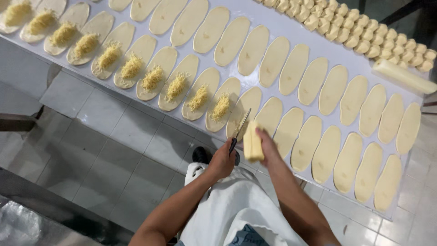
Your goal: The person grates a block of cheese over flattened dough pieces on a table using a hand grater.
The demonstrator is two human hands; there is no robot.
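My left hand grips the dark handle of a flat metal grater, tilted up over the near edge of the white table. My right hand holds a pale yellow block of cheese against the grater, above a bare flattened oval of dough. To the left, several ovals in the near row carry heaps of grated cheese. The ovals to the right and in the far row are bare.
Small dough pieces are packed in rows at the table's far right. Beside them lies a long pale cheese stick. Grey floor tiles lie below the table edge. My white apron hangs below my arms.
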